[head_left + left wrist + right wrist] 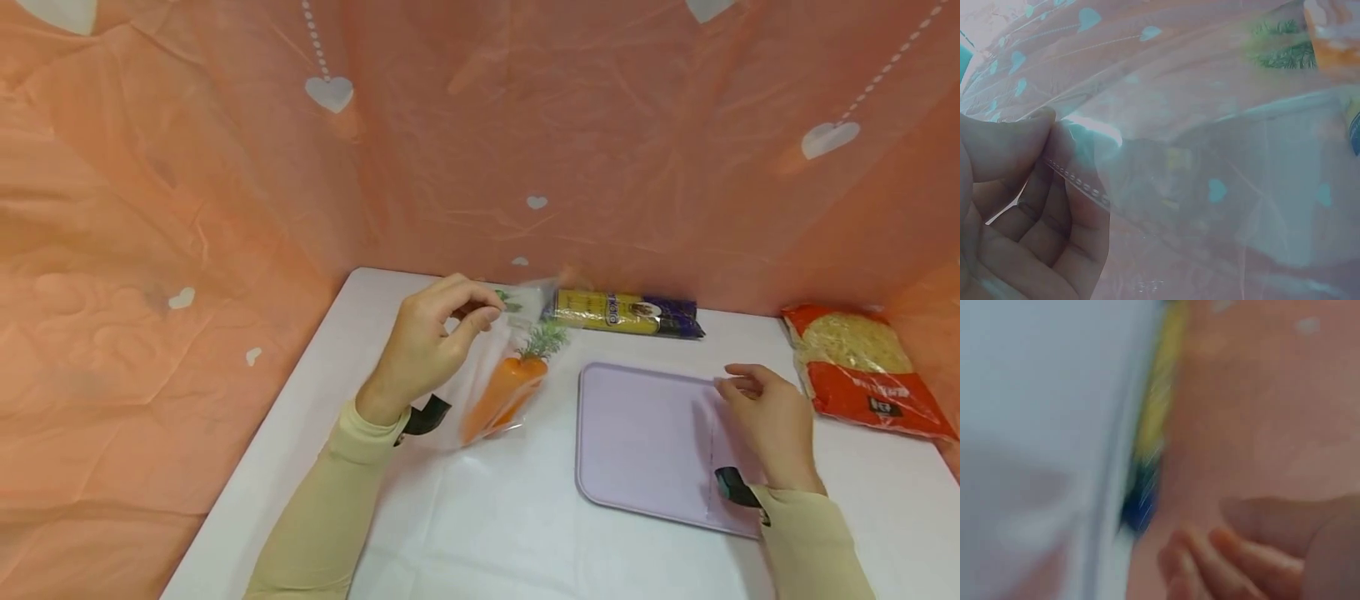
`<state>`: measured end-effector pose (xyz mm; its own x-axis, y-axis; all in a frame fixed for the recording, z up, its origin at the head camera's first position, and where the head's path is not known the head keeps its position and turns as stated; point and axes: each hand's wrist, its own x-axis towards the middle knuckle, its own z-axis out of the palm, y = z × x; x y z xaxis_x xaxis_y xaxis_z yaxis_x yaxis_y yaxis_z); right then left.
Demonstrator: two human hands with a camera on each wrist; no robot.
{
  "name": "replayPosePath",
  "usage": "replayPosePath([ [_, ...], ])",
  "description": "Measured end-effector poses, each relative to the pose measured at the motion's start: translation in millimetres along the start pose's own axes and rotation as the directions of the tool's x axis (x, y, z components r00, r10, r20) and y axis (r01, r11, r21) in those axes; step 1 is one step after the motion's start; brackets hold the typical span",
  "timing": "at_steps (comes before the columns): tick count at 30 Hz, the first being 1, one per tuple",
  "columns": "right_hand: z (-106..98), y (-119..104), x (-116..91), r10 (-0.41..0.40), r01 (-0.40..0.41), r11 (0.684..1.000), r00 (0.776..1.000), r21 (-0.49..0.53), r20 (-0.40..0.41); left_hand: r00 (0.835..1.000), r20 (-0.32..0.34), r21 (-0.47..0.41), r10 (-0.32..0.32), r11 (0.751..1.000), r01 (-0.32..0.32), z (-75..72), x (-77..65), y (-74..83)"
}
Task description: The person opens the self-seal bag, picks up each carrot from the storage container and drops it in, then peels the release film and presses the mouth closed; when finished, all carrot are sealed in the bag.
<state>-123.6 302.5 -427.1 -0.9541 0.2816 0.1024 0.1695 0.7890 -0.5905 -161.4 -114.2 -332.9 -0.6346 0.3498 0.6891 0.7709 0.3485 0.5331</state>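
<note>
My left hand [431, 337] pinches the edge of a clear plastic bag [491, 350] between thumb and fingers. Inside or behind the film lie orange carrots [510, 387] with feathery green tops, left of the tray. Close up in the left wrist view, the bag's ridged edge runs out from my left fingers [1007, 147]. Over the right part of a flat lilac tray [645, 433] is my right hand [768, 425], its fingers loosely bent near the far rim with nothing held. The right wrist view is blurred, and the hand [1241, 556] appears there beside the tray's edge.
A yellow and dark blue packet [622, 312] lies along the table's back edge. Far right is a red bag of pale yellow pasta [862, 358]. Behind the white table [465, 533] hangs an orange sheet [450, 167] with white hearts, which also covers the left side.
</note>
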Motion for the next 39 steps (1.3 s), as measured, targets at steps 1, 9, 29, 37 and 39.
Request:
replayPosePath([
  [1, 3.1, -10.8, 0.3, -0.023, 0.022, 0.998, 1.000, 0.064, 0.010, 1.000, 0.002, -0.002, 0.001, 1.000, -0.001, 0.3, -0.1, -0.3],
  [9, 54.8, -86.8, 7.9, -0.296, -0.007, 0.661, 0.917, 0.750, 0.269, 1.000, 0.013, -0.026, 0.000, 1.000, 0.001, 3.6, -0.4, -1.7],
  [29, 96.8, -120.4, 3.0, -0.250, -0.245, 0.270, 0.916, 0.931, 0.313, 0.999, 0.045, -0.084, -0.031, 0.996, 0.034, -2.4, -0.9, 1.1],
  [37, 87.5, -125.5, -5.3, -0.257, -0.129, 0.227, 0.948, 0.965, 0.187, 0.980, 0.037, -0.125, -0.196, 0.972, 0.199, -15.1, -9.5, -4.5],
  [39, 83.1, -128.0, -7.6, -0.261, -0.076, 0.247, 0.955, 0.966, 0.142, 0.970, 0.030, -0.167, -0.241, 0.956, 0.243, -20.0, -12.0, -2.9],
])
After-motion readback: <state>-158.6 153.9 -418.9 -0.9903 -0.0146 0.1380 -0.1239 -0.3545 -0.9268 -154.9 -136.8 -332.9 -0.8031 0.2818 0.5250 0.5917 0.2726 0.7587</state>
